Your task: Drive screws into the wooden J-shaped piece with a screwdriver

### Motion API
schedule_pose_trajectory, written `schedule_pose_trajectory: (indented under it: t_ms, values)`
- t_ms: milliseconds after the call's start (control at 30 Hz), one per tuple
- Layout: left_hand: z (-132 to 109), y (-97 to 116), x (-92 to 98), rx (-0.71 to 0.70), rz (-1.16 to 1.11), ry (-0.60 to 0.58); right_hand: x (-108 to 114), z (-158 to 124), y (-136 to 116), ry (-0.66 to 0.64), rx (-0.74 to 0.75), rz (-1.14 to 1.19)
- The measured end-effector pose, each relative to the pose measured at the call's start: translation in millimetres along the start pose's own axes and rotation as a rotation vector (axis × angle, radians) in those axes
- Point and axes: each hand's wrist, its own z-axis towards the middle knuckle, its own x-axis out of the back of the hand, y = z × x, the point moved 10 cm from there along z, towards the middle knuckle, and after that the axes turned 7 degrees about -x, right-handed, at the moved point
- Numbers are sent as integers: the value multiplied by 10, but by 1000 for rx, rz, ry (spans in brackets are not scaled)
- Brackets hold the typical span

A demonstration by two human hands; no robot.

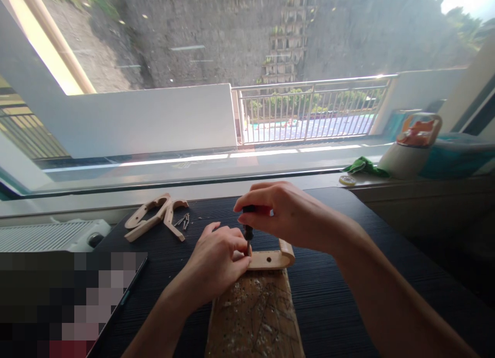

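My right hand (284,208) is closed around the dark handle of a screwdriver (248,231), which stands upright with its shaft pointing down. Beneath it lies a pale wooden hook (263,260) with a curled right end and a dark hole. The hook rests across the far end of a worn, scratched wooden board (255,316). My left hand (222,255) presses and pinches the hook's left end, its fingertips close to the screwdriver's tip. Those fingers hide the left end, and any screw under the tip cannot be made out.
Several more wooden hooks (172,217) lie at the back left of the black table (325,296), beside a small pile of screws (185,222). A pixelated screen-like area fills the lower left. A green cloth (363,166) and a white container (406,159) stand on the windowsill.
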Motion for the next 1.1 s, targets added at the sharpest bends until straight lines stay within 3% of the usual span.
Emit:
schedule_pose_trajectory:
  t_ms: [367, 733, 933, 1100]
  values:
    - [1, 12, -7, -12, 23, -21, 12, -40, -69, -37, 5, 33]
    - [-10, 1, -16, -1, 22, -16, 12, 6, 72, 47, -91, -125]
    - [1, 17, 19, 5, 53, -11, -81, -27, -58, -24, -40, -54]
    - [-8, 20, 31, -3, 69, -4, -152, 2, 25, -75, -85, -28]
